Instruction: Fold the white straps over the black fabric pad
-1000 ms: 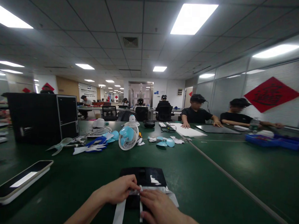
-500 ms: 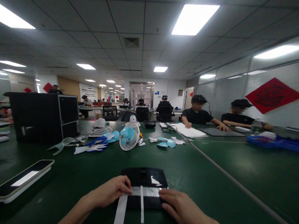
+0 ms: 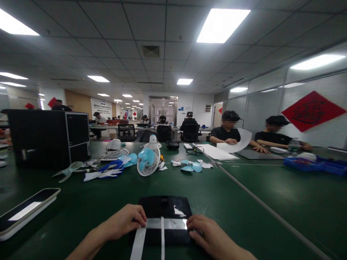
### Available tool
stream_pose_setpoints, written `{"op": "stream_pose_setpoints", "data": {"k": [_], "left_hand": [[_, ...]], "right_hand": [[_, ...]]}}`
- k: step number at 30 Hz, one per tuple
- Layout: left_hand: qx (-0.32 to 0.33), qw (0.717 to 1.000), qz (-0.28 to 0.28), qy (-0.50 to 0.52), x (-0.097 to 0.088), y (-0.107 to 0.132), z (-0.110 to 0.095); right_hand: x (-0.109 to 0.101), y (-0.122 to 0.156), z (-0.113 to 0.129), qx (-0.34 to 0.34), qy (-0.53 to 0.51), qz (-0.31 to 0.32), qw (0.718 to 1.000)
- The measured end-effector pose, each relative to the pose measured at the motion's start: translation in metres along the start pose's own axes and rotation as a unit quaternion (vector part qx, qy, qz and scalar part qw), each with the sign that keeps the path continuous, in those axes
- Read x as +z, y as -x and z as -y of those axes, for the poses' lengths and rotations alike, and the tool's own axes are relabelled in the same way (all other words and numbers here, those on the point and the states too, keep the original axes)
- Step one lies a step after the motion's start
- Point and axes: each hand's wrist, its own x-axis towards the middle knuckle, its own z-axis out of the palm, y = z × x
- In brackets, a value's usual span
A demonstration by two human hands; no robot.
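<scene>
As the silvery strip spans the black pad on the table, our left hand and right hand press its ends flat, each grip seemingly unclenched, clasping nothing.

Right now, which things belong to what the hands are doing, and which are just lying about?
In hand: left hand, right hand, silvery strip they touch at its ends, black device under it, white strips.
Lying about: small fan, loose blue blades, black computer case, flat tablet at left, blue tray.

A device lies on the table between both hands, fan behind it.
</scene>
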Motion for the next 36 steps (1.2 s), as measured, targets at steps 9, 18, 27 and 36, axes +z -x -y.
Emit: {"op": "stream_pose_setpoints", "data": {"k": [9,18,27,36], "left_hand": [[-0.031,0.995,-0.082,0.043,-0.003,-0.008,0.011],[-0.123,0.968,-0.186,-0.115,-0.056,-0.038,0.051],[-0.268,0.926,-0.2,-0.178,-0.036,-0.034,0.114],[-0.269,0.926,-0.187,-0.189,-0.035,-0.031,0.127]], "right_hand": [[-0.013,-0.031,-0.02,0.01,-0.04,-0.007,0.999],[0.001,-0.1,-0.021,-0.008,0.049,-0.007,0.999],[0.017,-0.137,-0.022,-0.002,0.1,0.038,0.994],[0.015,-0.133,-0.023,-0.007,0.106,0.001,0.994]]}}
